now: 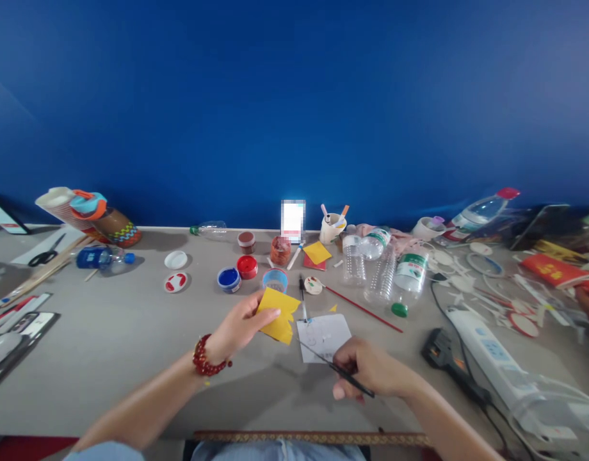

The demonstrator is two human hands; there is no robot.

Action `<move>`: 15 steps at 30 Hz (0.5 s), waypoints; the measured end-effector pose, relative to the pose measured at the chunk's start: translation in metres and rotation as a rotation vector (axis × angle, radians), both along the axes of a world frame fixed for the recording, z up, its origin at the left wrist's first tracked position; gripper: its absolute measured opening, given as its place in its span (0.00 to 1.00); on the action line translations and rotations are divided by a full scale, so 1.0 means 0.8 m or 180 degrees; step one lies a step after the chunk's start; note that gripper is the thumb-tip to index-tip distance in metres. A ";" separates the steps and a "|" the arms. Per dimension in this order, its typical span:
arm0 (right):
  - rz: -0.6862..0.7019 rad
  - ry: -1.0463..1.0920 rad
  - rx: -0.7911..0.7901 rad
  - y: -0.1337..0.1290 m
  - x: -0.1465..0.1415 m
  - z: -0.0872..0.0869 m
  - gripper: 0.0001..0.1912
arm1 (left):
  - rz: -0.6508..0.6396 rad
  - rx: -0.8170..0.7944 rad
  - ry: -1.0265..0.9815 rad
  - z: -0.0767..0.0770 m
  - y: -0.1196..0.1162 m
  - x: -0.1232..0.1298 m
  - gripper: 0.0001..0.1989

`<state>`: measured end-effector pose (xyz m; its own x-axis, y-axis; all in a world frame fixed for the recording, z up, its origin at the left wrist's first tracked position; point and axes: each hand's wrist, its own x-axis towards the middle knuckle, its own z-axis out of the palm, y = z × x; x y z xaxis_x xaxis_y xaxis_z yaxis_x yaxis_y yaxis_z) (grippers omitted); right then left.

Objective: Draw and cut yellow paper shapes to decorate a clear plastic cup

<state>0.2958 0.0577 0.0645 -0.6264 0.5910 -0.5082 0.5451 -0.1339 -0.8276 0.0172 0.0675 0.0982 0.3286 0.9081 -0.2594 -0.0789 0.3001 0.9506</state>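
Observation:
My left hand (239, 330), with a red bead bracelet at its wrist, pinches a yellow piece of paper (278, 314) between thumb and fingers. The paper's right edge is cut into notches and curves. My right hand (366, 368) grips black-handled scissors (348, 378); the thin metal blades point left, apart from the paper. Under them on the table lies a white sheet (318, 330) with faint drawn lines and some print. A small yellow scrap (333, 308) rests just beyond this sheet. A dark-tipped pen (303, 301) lies at the sheet's far edge.
Ahead stand blue (228, 279) and red (247, 266) paint pots and a clear cup (275, 280). A red-handled brush (364, 309) and plastic bottles (410, 275) are ahead right. Closer on the right lie a glue gun (455, 368) and a power strip (496, 358).

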 end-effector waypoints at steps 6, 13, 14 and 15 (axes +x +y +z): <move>-0.0236 0.0517 -0.0437 -0.014 -0.005 -0.013 0.28 | 0.0556 0.0066 -0.0235 -0.015 -0.023 0.008 0.18; -0.0232 0.0751 -0.0695 -0.016 -0.009 -0.003 0.30 | 0.0533 0.0109 -0.0269 -0.012 -0.029 0.013 0.18; -0.0213 0.0782 -0.0712 -0.017 -0.010 -0.002 0.30 | 0.0527 0.0106 -0.0272 -0.010 -0.030 0.013 0.18; -0.0208 0.0796 -0.0720 -0.017 -0.010 -0.001 0.31 | 0.0525 0.0107 -0.0278 -0.010 -0.030 0.013 0.18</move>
<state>0.2878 0.0440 0.0634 -0.7128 0.5238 -0.4664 0.3133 -0.3572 -0.8799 0.0279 0.0435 0.0906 0.1944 0.9592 -0.2051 -0.2072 0.2445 0.9473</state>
